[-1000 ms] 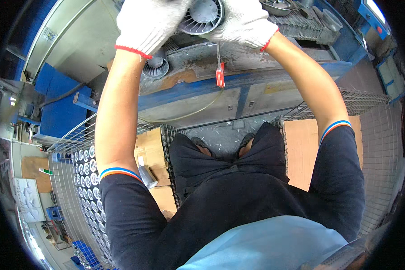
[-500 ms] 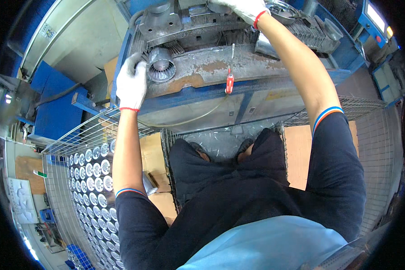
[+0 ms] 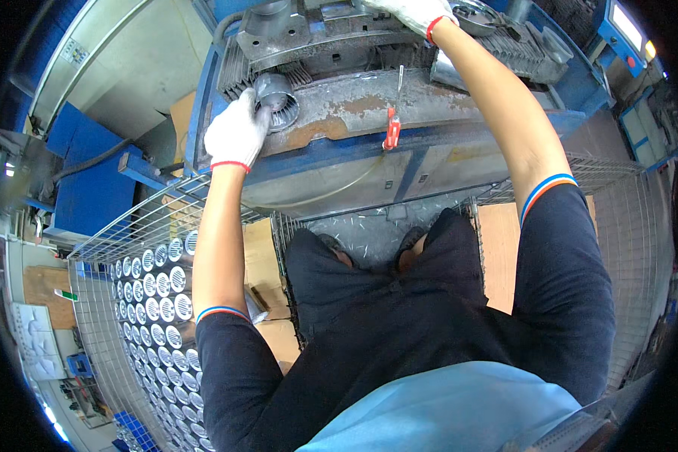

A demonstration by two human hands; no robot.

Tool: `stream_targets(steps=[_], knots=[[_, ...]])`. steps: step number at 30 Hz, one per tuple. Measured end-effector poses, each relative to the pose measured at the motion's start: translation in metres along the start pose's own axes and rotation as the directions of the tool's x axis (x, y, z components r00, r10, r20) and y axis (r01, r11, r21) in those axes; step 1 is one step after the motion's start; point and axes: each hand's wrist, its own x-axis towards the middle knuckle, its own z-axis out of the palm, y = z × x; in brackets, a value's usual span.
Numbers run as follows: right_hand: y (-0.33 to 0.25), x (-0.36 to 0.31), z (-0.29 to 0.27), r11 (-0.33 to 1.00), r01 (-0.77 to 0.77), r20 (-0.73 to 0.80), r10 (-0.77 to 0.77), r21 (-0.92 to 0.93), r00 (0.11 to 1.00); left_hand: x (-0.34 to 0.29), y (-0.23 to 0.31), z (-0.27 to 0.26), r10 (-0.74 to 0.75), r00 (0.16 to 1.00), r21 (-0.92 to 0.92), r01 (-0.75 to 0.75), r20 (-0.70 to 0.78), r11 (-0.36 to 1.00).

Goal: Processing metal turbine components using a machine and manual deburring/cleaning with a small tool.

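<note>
My left hand, in a white glove with a red cuff, is closed at the left side of a metal cylinder. Its thumb lies by the cylinder's open, ribbed rim, while the other fingers are partly hidden behind. The cylinder lies tilted on the worn metal ledge of a machine. My right hand, gloved the same way, reaches to the far metal fixture. The picture's upper edge cuts off its fingers, so their grip does not show.
A red air gun with a thin nozzle sits at the ledge's front, a pale hose below it. Slotted metal cylinders fill the wire cage at left. Another cage with cardboard stands right. A control panel is at far right.
My left hand has moved right, from beside the metal cylinder onto its side. My right hand stays at the fixture. The whole view has shifted slightly.
</note>
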Motion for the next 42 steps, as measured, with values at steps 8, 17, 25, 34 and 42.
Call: stream_targets(steps=[8, 17, 25, 34, 42], knots=[[0.042, -0.060, -0.023, 0.960, 0.075, -0.293, 0.008, 0.271, 0.956, -0.020, -0.031, 0.008, 0.092, 0.966, -0.066, -0.111, -0.241, 0.992], [0.206, -0.311, -0.081, 0.856, -0.185, -0.262, 0.343, 0.483, 0.902, -0.024, -0.022, -0.030, -0.215, 0.895, -0.663, -0.112, -0.390, 0.740], [0.349, -0.503, -0.075, 0.682, -0.602, -0.188, 0.712, 0.415, 0.677, 0.105, 0.033, -0.068, 0.046, 0.880, -0.015, -0.060, -0.472, 0.998], [0.408, -0.728, -0.096, 0.402, -0.899, -0.008, 0.914, 0.174, 0.406, 0.144, 0.040, -0.053, -0.005, 0.934, 0.080, 0.036, -0.357, 0.996], [0.421, -0.742, -0.085, 0.373, -0.912, 0.011, 0.925, 0.170, 0.380, 0.156, 0.035, -0.076, 0.258, 0.938, 0.337, -0.171, -0.231, 0.926]])
